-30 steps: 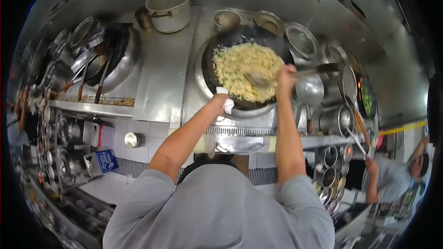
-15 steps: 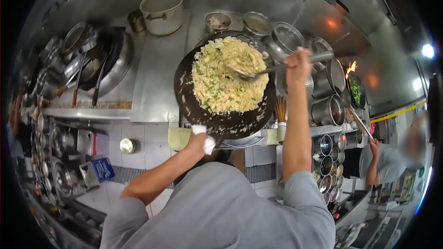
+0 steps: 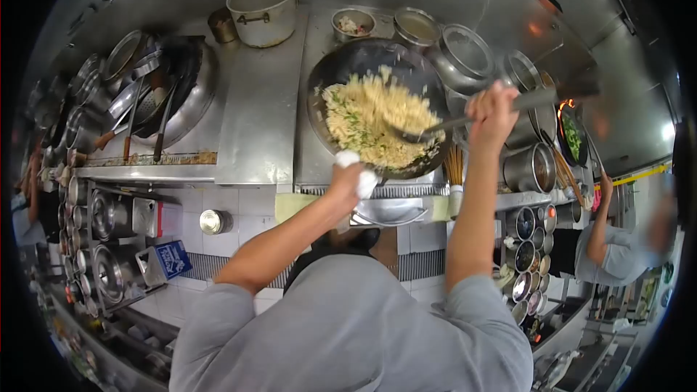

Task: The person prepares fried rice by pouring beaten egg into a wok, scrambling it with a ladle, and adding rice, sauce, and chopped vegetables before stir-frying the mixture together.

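A dark wok [image 3: 396,54] is tilted over the stove in front of me. Fried rice [image 3: 363,127] with green bits is in it, its upper part blurred and lifted in motion. My left hand [image 3: 343,187] is closed on the wok's near-left edge, with a white cloth [image 3: 367,183] bunched in the grip. Above the right side of the wok, my right hand [image 3: 491,115] is wrapped round the handle of a ladle [image 3: 446,125]. The ladle's bowl sits at the rice, partly hidden by it.
A bowl [image 3: 353,24] and several metal pots stand behind the wok, and a large pot [image 3: 263,11] is at back left. Another wok [image 3: 190,101] with tools lies left. At right, a co-worker [image 3: 610,247] works near a flaming pan [image 3: 571,134]. Bamboo sticks [image 3: 454,165] stand beside my wok.
The wok has been tilted and shifted away to the right, and the rice has gone from a spread heap to a tossed, blurred mass. Both hands have moved right with it.
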Demonstrator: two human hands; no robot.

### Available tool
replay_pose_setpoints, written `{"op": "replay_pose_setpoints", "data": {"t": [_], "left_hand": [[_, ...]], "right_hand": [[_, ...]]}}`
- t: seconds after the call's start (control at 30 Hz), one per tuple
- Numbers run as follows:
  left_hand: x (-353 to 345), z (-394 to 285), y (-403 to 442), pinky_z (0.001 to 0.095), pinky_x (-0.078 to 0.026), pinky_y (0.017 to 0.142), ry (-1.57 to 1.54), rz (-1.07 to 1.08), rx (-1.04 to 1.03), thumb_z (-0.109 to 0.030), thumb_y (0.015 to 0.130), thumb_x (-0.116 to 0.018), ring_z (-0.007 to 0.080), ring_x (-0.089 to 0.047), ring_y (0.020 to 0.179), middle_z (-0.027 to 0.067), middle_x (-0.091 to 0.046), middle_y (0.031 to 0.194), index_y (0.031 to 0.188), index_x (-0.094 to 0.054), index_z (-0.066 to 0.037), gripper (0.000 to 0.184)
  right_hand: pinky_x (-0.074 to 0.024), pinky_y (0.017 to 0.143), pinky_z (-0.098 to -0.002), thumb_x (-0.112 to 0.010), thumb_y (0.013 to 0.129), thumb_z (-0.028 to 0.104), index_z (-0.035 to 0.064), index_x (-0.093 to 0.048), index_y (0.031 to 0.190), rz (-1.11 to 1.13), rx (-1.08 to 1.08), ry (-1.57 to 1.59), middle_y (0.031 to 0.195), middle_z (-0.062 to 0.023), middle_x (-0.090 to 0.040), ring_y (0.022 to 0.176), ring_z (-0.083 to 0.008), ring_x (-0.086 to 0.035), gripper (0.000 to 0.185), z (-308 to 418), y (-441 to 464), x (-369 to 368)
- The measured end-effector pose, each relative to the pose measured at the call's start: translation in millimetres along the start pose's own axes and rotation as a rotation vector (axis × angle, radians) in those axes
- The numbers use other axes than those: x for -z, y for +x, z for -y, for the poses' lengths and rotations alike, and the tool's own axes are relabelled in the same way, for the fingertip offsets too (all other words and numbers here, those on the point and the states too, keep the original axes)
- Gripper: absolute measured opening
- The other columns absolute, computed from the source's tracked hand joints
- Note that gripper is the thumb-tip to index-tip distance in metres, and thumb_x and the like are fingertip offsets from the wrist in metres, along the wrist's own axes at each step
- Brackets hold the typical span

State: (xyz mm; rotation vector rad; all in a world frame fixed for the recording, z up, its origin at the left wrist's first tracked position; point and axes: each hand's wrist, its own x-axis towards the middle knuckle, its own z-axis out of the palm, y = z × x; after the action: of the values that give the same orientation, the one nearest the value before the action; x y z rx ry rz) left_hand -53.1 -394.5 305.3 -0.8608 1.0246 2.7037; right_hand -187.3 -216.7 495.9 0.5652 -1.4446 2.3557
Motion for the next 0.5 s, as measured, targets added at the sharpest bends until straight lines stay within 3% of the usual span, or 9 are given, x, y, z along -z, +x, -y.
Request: {"op": "replay_pose_setpoints", "data": {"t": [0.03,0.1,0.13,0.23,0.3,0.4,0.5], "left_hand": [[3,5,35,0.0365,-0.054,0.057,0.01,0.073,-0.028,0.004,0.083,-0.048,0.022,-0.061,0.071,0.0086,-0.055,0.089,0.104,-0.048,-0.009,0.024],[18,28,53,0.0353,-0.053,0.056,0.028,0.061,-0.105,0.003,0.083,-0.049,0.0209,-0.06,0.071,0.0081,-0.055,0.089,0.104,-0.047,-0.009,0.025],[23,42,49,0.0342,-0.052,0.056,0.033,0.039,-0.18,0.003,0.083,-0.049,0.0198,-0.06,0.07,0.0076,-0.055,0.088,0.105,-0.047,-0.01,0.026],[62,34,-33,0.0348,-0.053,0.061,0.138,0.073,-0.024,0.004,0.082,-0.048,0.02,-0.062,0.075,0.008,-0.057,0.091,0.121,-0.047,-0.011,0.042],[36,11,-56,0.0361,-0.053,0.056,0.11,0.007,0.08,0.004,0.084,-0.047,0.0207,-0.062,0.072,0.0084,-0.057,0.088,0.114,-0.049,-0.01,0.033],[-6,2,4,0.0368,-0.05,0.049,-0.011,-0.048,0.001,0.002,0.084,-0.048,0.0219,-0.06,0.063,0.0092,-0.055,0.083,0.103,-0.048,-0.009,0.022],[5,24,60,0.0362,-0.048,0.047,-0.006,-0.01,-0.162,0.0,0.085,-0.051,0.0209,-0.057,0.06,0.0086,-0.054,0.08,0.104,-0.045,-0.009,0.022]], "right_hand": [[-0.0308,0.039,-0.0252,-0.055,0.093,0.009,0.0119,-0.036,0.071,-0.003,0.018,0.044,0.051,0.0033,-0.031,0.041,-0.008,-0.029,0.029,-33,-13,13],[-0.0348,0.043,-0.0264,-0.056,0.093,0.009,0.0112,-0.036,0.071,0.004,-0.162,-0.061,0.053,0.0015,-0.033,0.043,-0.0091,-0.032,0.029,-99,-33,34],[-0.0362,0.046,-0.0272,-0.056,0.093,0.008,0.0108,-0.036,0.071,0.057,-0.145,-0.062,0.053,0.0011,-0.034,0.045,-0.0095,-0.034,0.03,-98,-26,38],[-0.0375,0.05,-0.0284,-0.057,0.092,0.007,0.0102,-0.036,0.071,0.083,-0.149,0.052,0.055,0.002,-0.034,0.047,-0.0096,-0.033,0.03,-70,25,37],[-0.0359,0.052,-0.029,-0.055,0.093,0.007,0.0132,-0.034,0.073,0.101,-0.147,0.104,0.054,0.0034,-0.028,0.047,-0.0096,-0.031,0.029,-30,34,31],[-0.0362,0.051,-0.029,-0.055,0.093,0.009,0.0131,-0.035,0.073,0.032,-0.084,0.021,0.052,0.0039,-0.027,0.047,-0.0087,-0.031,0.029,-11,5,15],[-0.0377,0.051,-0.0301,-0.055,0.094,0.009,0.0128,-0.035,0.073,-0.042,-0.172,-0.068,0.053,0.0034,-0.029,0.047,-0.0091,-0.033,0.029,-101,-37,35]]}}
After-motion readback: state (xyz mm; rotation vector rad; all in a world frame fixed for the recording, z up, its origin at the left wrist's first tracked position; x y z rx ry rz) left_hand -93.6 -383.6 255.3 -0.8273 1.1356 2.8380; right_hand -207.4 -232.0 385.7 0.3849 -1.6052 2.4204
